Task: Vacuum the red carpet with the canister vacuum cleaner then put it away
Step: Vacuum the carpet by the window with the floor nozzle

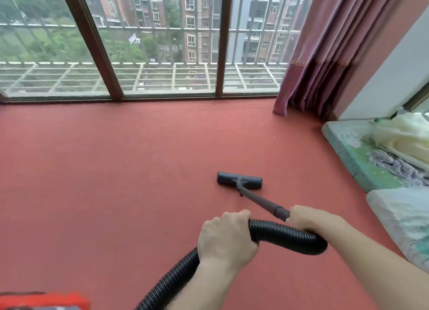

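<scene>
The red carpet point(116, 170) covers the floor up to the window. A dark grey floor nozzle point(239, 180) lies flat on it, right of centre, with a grey wand point(260, 200) slanting back toward me. My right hand point(308, 219) grips the wand's upper end. My left hand point(226, 237) grips the black ribbed hose point(287, 236), which loops between both hands and trails down to the bottom edge. The red canister point(44, 301) shows blurred at the bottom left corner. A few small bits of debris point(201, 136) lie on the carpet farther ahead.
A floor-to-ceiling window with brown frames point(116, 93) bounds the carpet ahead. A maroon curtain point(313, 77) hangs at the right corner. A green mat point(355, 154) with cloths and a pale cushion point(404, 219) line the right side.
</scene>
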`<control>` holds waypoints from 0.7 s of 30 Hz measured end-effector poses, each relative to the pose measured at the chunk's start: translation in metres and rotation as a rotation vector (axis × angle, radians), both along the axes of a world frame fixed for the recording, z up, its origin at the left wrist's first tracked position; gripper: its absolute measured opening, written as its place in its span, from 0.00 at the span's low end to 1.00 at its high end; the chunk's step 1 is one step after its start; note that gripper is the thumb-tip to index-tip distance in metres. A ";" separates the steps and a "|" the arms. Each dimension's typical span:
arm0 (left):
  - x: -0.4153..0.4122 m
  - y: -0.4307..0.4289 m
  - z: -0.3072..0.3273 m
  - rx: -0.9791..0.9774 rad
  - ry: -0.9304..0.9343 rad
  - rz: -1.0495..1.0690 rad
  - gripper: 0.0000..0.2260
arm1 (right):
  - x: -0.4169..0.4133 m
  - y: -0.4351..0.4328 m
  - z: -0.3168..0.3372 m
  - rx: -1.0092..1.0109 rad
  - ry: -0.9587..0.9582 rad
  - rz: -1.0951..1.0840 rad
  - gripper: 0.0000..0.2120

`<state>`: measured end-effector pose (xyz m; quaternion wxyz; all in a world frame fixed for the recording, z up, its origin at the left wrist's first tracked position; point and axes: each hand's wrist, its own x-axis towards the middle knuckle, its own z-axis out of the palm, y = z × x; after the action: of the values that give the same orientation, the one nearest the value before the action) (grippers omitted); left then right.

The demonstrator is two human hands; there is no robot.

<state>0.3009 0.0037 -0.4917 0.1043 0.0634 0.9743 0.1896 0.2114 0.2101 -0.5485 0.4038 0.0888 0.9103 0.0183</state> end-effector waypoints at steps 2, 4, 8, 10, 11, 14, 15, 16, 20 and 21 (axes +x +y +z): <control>-0.001 -0.007 0.002 0.008 0.015 0.027 0.03 | 0.001 -0.012 0.004 0.031 -0.008 0.006 0.21; -0.003 -0.010 0.003 0.002 0.032 0.051 0.03 | 0.000 -0.026 0.004 0.029 0.008 -0.002 0.24; -0.009 -0.004 -0.004 -0.016 0.057 0.077 0.02 | -0.015 -0.038 -0.010 -0.023 0.048 -0.076 0.21; -0.019 0.005 -0.013 -0.036 0.062 0.062 0.02 | -0.033 -0.037 -0.019 -0.016 0.103 -0.092 0.21; -0.025 0.008 -0.018 -0.043 0.066 0.061 0.02 | -0.044 -0.038 -0.026 -0.013 0.143 -0.088 0.22; -0.052 0.021 -0.031 -0.072 0.064 0.082 0.03 | -0.080 -0.036 -0.047 0.007 0.238 -0.052 0.21; -0.063 0.025 -0.036 -0.069 0.068 0.092 0.03 | -0.092 -0.034 -0.049 0.020 0.246 -0.040 0.22; -0.074 0.030 -0.039 -0.059 0.087 0.097 0.03 | -0.104 -0.030 -0.049 0.033 0.248 -0.029 0.22; -0.120 0.045 -0.063 -0.016 0.192 0.074 0.09 | -0.157 0.002 -0.031 0.088 0.228 -0.006 0.22; -0.130 0.046 -0.071 -0.006 0.192 0.063 0.10 | -0.168 0.009 -0.026 0.104 0.221 -0.004 0.22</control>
<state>0.1706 0.0495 -0.5624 0.0048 0.0504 0.9819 0.1827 0.0435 0.2187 -0.5744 0.2957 0.1131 0.9470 0.0549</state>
